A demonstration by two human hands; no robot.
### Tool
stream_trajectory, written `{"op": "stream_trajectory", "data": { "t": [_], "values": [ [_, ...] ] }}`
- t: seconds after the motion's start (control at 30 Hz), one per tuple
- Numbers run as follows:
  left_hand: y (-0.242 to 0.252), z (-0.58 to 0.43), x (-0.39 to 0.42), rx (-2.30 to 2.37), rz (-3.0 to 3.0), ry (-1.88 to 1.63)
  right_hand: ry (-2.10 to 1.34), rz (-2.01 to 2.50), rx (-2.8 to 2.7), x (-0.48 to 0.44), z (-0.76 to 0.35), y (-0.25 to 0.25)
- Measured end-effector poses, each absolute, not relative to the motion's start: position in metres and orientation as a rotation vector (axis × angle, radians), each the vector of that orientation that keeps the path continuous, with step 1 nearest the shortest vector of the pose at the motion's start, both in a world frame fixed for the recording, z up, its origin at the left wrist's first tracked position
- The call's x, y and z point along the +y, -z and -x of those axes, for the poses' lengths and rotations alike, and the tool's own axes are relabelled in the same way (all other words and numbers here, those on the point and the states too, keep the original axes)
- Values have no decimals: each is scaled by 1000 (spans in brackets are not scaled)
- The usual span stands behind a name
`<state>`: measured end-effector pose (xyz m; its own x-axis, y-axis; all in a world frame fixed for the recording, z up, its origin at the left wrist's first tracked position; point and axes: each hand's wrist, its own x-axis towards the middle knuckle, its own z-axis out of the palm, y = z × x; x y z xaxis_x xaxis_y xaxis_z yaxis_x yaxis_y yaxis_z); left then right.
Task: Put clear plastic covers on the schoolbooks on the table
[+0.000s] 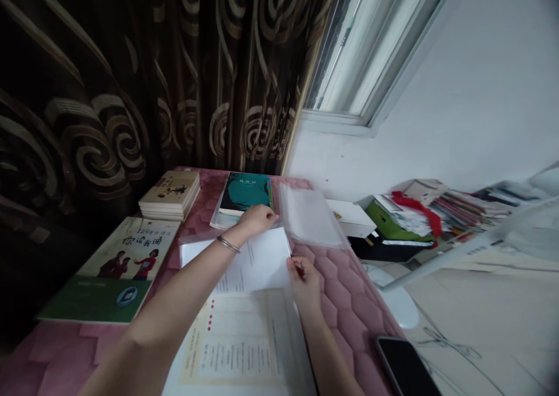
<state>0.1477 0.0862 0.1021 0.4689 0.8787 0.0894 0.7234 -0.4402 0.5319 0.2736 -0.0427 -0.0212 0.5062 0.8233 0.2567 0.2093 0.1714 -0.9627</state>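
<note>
An open book (233, 338) lies in front of me, its near page printed with text and red dots. Above that page, a white flap (266, 262) with a few printed lines spreads across the book's far part. Clear plastic film (192, 240) shows along the flap's far edge. My left hand (258, 218), with a bangle on the wrist, is closed in a pinch at the film's far edge; the fingertips are partly hidden. At the flap's right edge, my right hand (304, 282) pinches with thumb and finger closed on it.
A pink quilted cover (336, 279) lies under everything. Around it are a green-and-white book (117, 268), stacked tan books (170, 192), a teal book (247, 192), clear plastic sleeves (310, 215) and a phone (406, 367). Boxes (351, 216) and papers stand to the right.
</note>
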Motion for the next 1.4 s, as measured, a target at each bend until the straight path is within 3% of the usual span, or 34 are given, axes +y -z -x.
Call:
{"op": "stream_trajectory", "data": {
  "t": [0.43, 1.4],
  "values": [
    [-111, -157, 90, 1116, -2263, -501, -564, 1383, -910, -41, -273, 18],
    [-106, -159, 88, 1159, -2301, -585, -567, 1375, -932, -45, -267, 13]
  ]
}}
